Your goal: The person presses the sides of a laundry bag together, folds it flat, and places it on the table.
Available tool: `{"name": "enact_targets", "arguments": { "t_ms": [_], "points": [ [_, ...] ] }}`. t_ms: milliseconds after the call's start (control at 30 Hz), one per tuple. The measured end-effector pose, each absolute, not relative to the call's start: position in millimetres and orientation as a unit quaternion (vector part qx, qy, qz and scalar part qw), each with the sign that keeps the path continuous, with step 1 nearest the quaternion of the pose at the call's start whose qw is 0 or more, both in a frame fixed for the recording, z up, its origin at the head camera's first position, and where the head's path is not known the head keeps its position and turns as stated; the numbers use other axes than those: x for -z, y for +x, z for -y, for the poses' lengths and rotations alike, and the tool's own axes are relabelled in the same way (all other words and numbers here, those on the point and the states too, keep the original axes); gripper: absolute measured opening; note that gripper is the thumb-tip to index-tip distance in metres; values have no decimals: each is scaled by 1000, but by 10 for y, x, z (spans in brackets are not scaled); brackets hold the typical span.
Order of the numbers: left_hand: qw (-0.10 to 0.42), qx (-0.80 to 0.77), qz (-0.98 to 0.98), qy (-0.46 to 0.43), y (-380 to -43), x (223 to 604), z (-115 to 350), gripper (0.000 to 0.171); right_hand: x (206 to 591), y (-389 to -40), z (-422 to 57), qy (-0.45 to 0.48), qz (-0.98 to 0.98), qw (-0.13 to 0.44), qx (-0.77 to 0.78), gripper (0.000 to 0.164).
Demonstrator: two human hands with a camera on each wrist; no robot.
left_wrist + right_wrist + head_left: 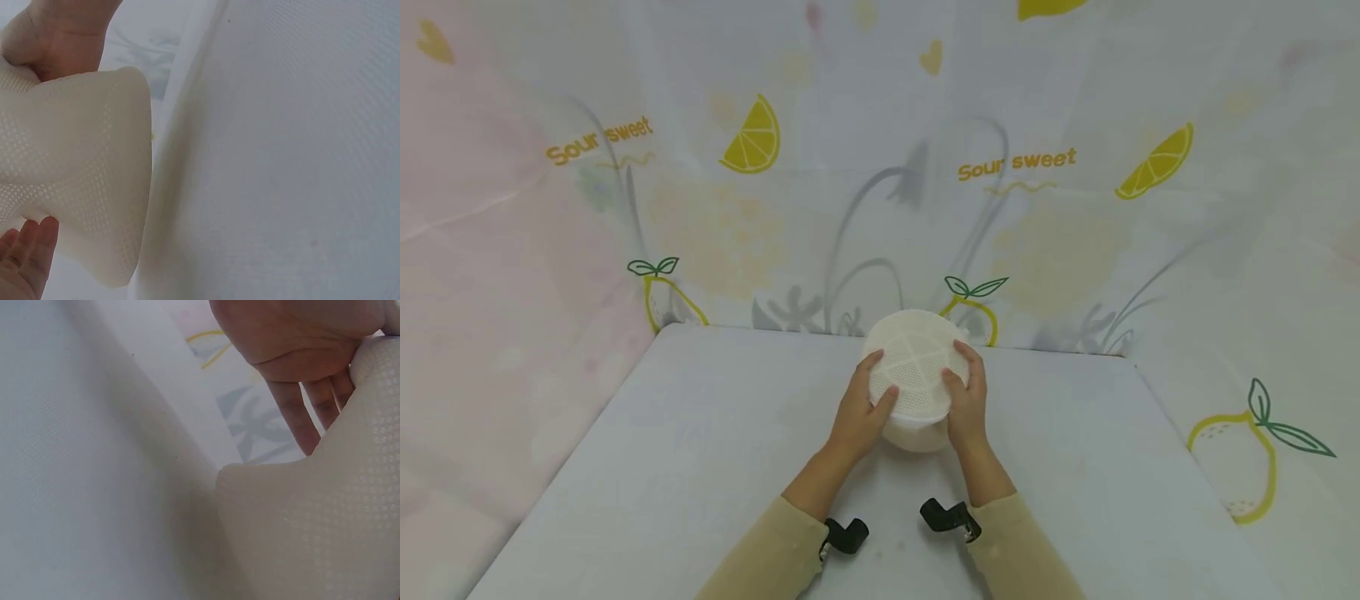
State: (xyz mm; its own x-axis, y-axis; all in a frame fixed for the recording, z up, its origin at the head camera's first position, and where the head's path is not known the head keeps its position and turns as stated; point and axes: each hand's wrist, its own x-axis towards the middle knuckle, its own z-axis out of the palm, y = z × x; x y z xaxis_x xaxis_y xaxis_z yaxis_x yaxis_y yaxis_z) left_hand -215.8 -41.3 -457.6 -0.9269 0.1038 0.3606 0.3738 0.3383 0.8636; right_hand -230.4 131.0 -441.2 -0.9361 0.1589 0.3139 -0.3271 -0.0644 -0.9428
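Observation:
A cream mesh hat [913, 367], its panel seams meeting on top, is held between both hands over the far half of the white table. My left hand [861, 410] grips its left side, thumb on the mesh. On the opposite side my right hand [967, 398] holds it the same way. The left wrist view shows the hat's smooth edge [134, 181] close to the table, with left fingertips [45, 234] against the mesh. In the right wrist view the left hand [306, 344] reaches behind the hat [350, 519]. Whether the hat touches the table cannot be told.
A white cloth-like surface covers the table [700, 450]. Printed curtains [865, 208] with lemons and lettering hang behind it and along both sides. Black wrist devices [847, 536] sit at the cuffs of the beige sleeves [767, 554].

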Motion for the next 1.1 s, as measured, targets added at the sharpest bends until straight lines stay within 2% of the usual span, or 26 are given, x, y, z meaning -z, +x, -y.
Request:
{"name": "enact_targets", "arguments": {
  "t_ms": [533, 1100],
  "points": [
    [98, 556, 808, -171, -2160, 4555, 437, 68, 4395, -2342, -1329, 89, 609, 157, -773, 51],
    [139, 622, 755, -156, -2145, 4566, 424, 69, 4519, -2314, -1295, 54, 669, 136, -729, 50]
  ]
}}
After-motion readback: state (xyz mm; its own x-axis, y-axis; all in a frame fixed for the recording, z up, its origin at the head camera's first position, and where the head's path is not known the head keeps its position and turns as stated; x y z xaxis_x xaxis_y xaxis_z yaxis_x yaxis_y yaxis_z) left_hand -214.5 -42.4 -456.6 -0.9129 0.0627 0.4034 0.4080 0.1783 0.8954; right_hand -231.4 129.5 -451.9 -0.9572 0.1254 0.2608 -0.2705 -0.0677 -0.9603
